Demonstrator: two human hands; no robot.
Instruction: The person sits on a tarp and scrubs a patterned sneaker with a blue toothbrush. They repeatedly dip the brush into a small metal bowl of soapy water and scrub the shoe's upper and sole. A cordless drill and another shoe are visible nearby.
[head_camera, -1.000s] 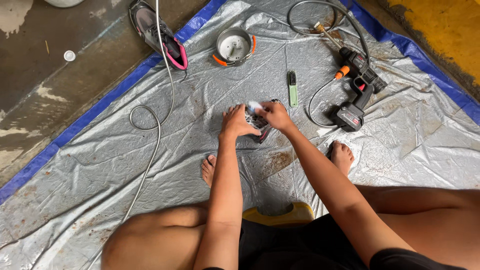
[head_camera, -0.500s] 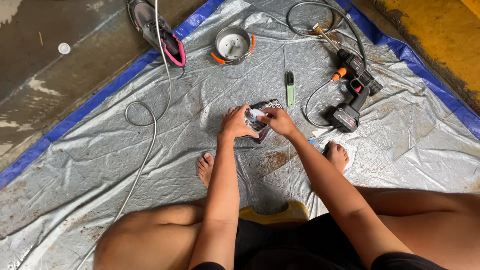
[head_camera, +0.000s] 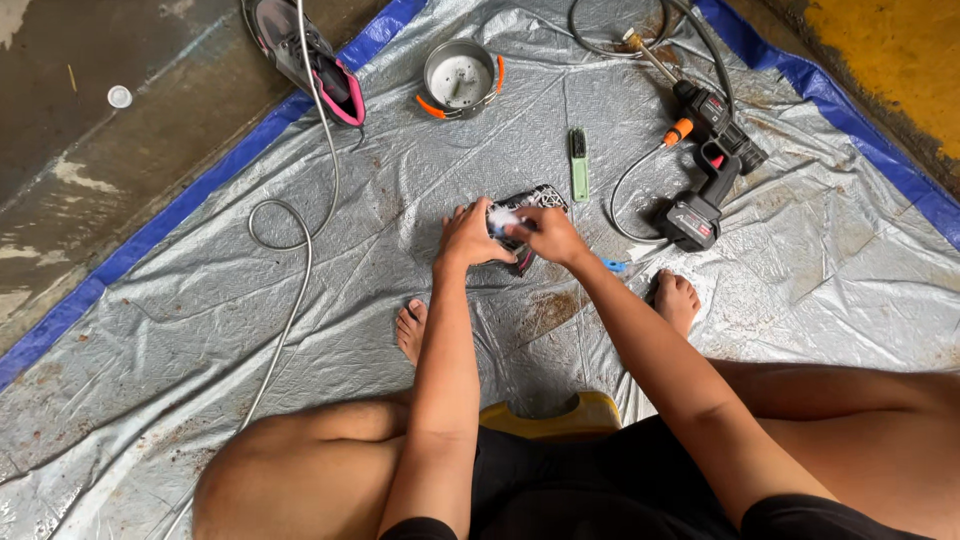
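Both my hands meet over a dark shoe (head_camera: 538, 196) with a white-patterned sole, held just above the silver tarp (head_camera: 380, 210). My left hand (head_camera: 468, 236) grips the shoe's near end. My right hand (head_camera: 551, 233) pinches a small white, foamy piece (head_camera: 499, 214) against the shoe. The part of the shoe under my fingers is hidden. My bare feet (head_camera: 411, 328) (head_camera: 677, 300) rest on the tarp on either side.
A second shoe with pink lining (head_camera: 312, 58) lies at the far left. Near it are a metal pot with orange handles (head_camera: 460, 78) and a green brush (head_camera: 579, 165). A cordless spray gun (head_camera: 706, 170) lies right. A grey hose (head_camera: 300, 215) loops left. I sit on a yellow stool (head_camera: 560, 418).
My hands stay on the shoe; it has turned slightly, so more of the patterned sole shows. The view has shifted a little.
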